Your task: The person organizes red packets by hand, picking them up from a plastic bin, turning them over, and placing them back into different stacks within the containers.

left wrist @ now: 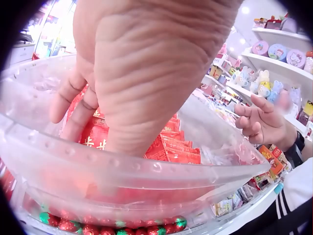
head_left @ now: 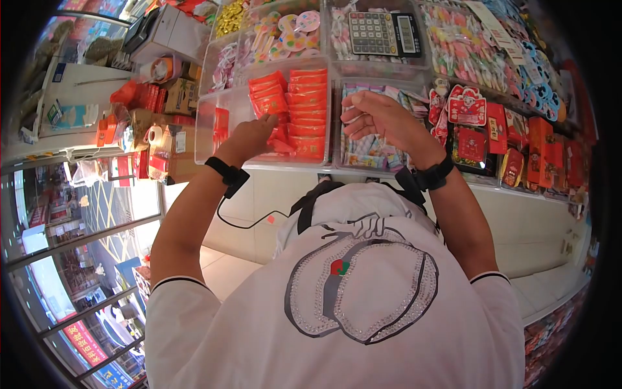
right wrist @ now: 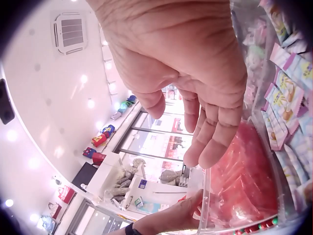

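My left hand (head_left: 249, 138) reaches into a clear plastic bin (head_left: 206, 129), its fingers down among shiny red packets (head_left: 307, 117). In the left wrist view gold characters show on one red packet (left wrist: 93, 136) between the fingers and the heel of the hand; the bin's rim hides part of the hand, and I cannot tell whether it pinches a packet. The red packets stand in an overlapping row on the right, with a looser pile in the middle. My right hand (head_left: 382, 120) hovers with loosely bent fingers and nothing in it, over the neighbouring bin of pastel wrapped packets (head_left: 369, 159).
Behind are bins of wrapped candy (head_left: 453, 48) and gold pieces (head_left: 232, 18); a calculator (head_left: 382, 34) lies on one. Red decorated packages (head_left: 470, 142) stand at right. Cardboard boxes (head_left: 178, 152) crowd the left. Red and green foil balls (left wrist: 132, 230) lie below the red-packet bin.
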Action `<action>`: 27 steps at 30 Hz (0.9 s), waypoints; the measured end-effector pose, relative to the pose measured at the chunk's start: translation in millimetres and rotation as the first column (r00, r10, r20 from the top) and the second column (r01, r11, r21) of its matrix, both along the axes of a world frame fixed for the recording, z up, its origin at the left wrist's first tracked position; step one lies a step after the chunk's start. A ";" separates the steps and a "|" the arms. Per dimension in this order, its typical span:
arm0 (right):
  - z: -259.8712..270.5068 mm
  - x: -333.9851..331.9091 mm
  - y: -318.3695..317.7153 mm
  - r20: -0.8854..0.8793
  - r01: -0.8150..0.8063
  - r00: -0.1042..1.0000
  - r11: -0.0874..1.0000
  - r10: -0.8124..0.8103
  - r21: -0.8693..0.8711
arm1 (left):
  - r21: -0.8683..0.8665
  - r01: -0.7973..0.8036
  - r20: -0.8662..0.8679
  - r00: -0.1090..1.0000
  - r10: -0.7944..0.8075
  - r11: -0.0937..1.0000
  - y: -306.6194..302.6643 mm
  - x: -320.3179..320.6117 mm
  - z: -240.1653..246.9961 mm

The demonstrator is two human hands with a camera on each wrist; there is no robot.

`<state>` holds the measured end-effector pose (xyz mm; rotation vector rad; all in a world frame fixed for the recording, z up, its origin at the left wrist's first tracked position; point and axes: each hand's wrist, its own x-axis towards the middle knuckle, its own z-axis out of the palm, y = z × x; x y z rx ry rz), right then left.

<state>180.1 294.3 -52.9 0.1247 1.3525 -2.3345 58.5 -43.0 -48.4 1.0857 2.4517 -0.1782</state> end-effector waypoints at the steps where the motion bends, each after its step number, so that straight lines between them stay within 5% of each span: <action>1: -0.1 0.4 0.7 0.000 -0.001 1.000 1.000 0.001 0.001 | -0.010 0.018 -0.003 1.000 -0.018 1.000 0.4 1.0 1.3; 12: 10.8 -11.9 -9.1 -0.020 -0.035 0.999 0.998 0.036 0.045 | 0.068 0.016 -0.033 0.999 -0.014 0.998 -16.9 2.4 16.8; 15: 19.9 -21.7 -15.9 -0.035 -0.020 0.999 0.998 0.022 0.055 | 0.273 -0.005 -0.075 0.997 0.026 0.962 -31.8 0.3 34.2; 16: 23.9 -25.6 -18.2 -0.042 -0.015 0.999 0.998 0.017 0.057 | 0.294 -0.140 -0.001 0.989 0.147 0.946 -31.9 1.1 43.7; 18: 38.2 -33.2 -27.8 -0.100 -0.021 0.994 0.993 0.033 0.120 | 0.310 -0.405 0.153 0.914 0.375 0.860 -30.2 2.9 65.4; 21: 60.0 -49.0 -49.5 -0.152 -0.059 0.983 0.964 0.101 0.261 | 0.369 -0.794 0.660 0.590 0.465 0.483 -22.8 16.5 85.7; 24: 77.7 -63.2 -74.5 -0.156 -0.132 0.968 0.924 0.198 0.359 | 0.390 -0.880 0.835 0.462 0.297 0.273 -19.8 27.4 75.0; 27: 84.6 -78.0 -99.2 -0.136 -0.187 0.952 0.870 0.276 0.457 | 0.438 -0.884 0.856 0.465 0.226 0.164 -13.9 36.6 68.3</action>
